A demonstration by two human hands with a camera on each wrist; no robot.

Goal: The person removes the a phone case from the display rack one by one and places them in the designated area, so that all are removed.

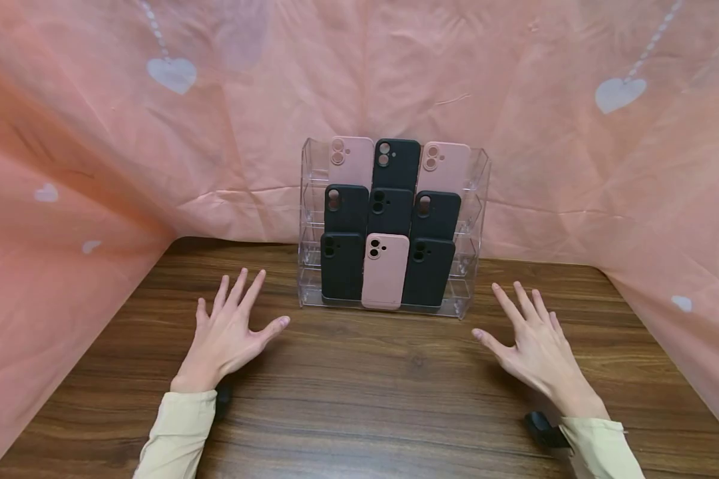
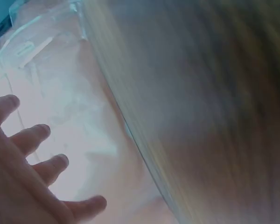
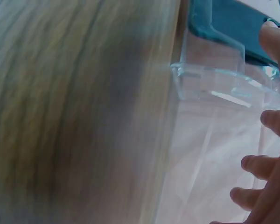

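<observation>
A clear tiered display rack (image 1: 464,307) stands upright on the wooden table, with black and pink phone cases leaning in three rows. A pink phone case (image 1: 386,273) is at the middle of the bottom row, between a black phone case (image 1: 341,269) and another black phone case (image 1: 429,274). To the rack's left, my left hand (image 1: 228,336) is spread with nothing in it. My right hand (image 1: 536,349) is likewise spread and holds nothing, apart from the rack on its right side. Both wrist views show spread fingers, with the rack's clear edge (image 3: 214,72) near the right hand.
Pink cloth (image 1: 263,100) printed with white hearts hangs behind the table and along both sides. The brown wooden table (image 1: 371,399) stretches in front of the rack. A small dark device (image 1: 542,431) is at the right wrist.
</observation>
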